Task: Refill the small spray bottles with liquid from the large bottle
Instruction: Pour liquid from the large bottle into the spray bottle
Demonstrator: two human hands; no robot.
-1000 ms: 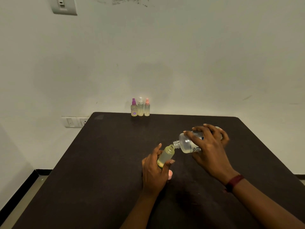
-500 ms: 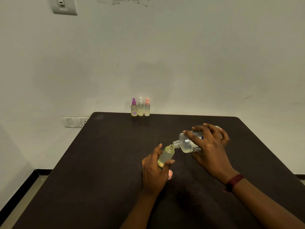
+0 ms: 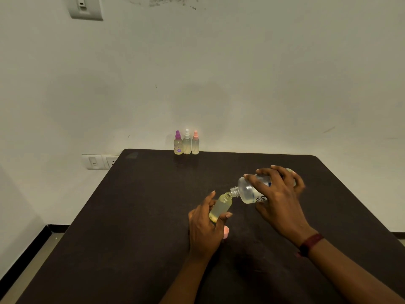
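Tilting neck-down to the left, the large bottle lies almost on its side in the right hand, whose fingers curl over its top while the thumb wraps beneath. Its threaded open mouth sits right at the rim of the small bottle; I cannot tell whether the two touch. The left hand grips that uncapped small bottle, which leans right, with fingers behind and thumb across the front, above the middle of the table. A pink cap rests on the tabletop just beside this hand.

The table's far edge meets the wall, and its corners are rounded. On that edge stand three capped spray bottles, upright and side by side: purple-capped, white-capped and coral-capped. A broad stretch of tabletop separates them from the hands, and a wide strip runs left to the edge above the floor. The right edge passes near the right forearm.

The tabletop is dark, matte and faintly speckled. The large bottle is clear plastic with round shoulders, dark print and pale liquid pooled along its lower side. The small one is a frosted cylinder holding yellowish liquid. A dark red band circles the right wrist.
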